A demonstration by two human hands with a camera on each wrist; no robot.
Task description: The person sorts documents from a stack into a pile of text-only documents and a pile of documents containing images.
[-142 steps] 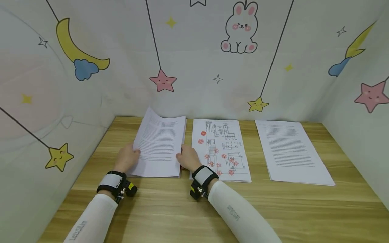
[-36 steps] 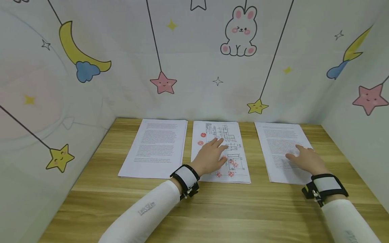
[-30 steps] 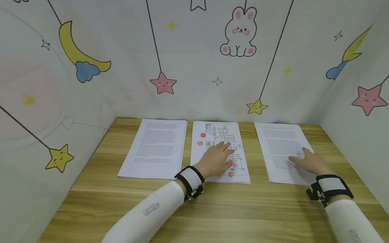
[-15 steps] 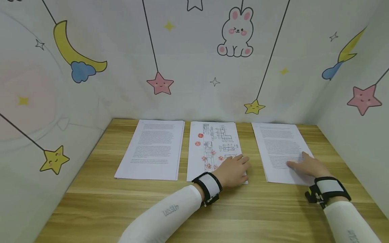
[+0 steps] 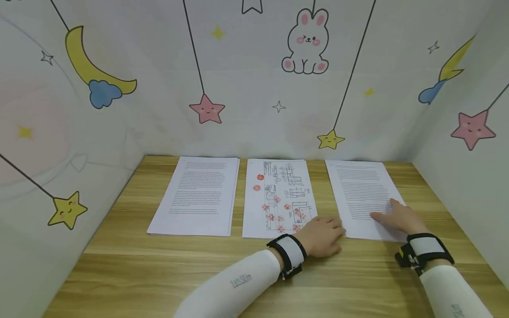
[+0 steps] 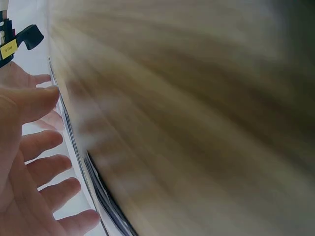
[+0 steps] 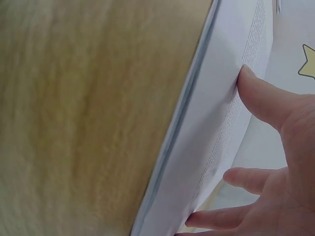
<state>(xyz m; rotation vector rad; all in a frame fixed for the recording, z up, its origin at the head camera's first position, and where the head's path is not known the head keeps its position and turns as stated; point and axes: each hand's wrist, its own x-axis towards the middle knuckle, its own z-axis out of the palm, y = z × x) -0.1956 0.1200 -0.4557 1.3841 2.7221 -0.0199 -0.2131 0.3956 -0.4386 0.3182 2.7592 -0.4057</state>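
Resting flat on the right text stack (image 5: pixel 366 194), the right hand (image 5: pixel 397 218) lies open. Left hand (image 5: pixel 323 236), open too, has slid off the drawing stack (image 5: pixel 278 194) to that stack's near-left corner: both hands now address it. Left text stack (image 5: pixel 199 194) lies squared on the surface (image 5: pixel 159 274).

The right stack of paper (image 5: pixel 363 194) is a thin pile of white sheets printed with dense lines of text, lying flat on the wooden table at its right end, long side running away from the person; its near right part sits under a flat palm; the middle stack (image 5: pixel 278 194) beside it lies flat too, its top sheet showing line drawings and red round stamps.
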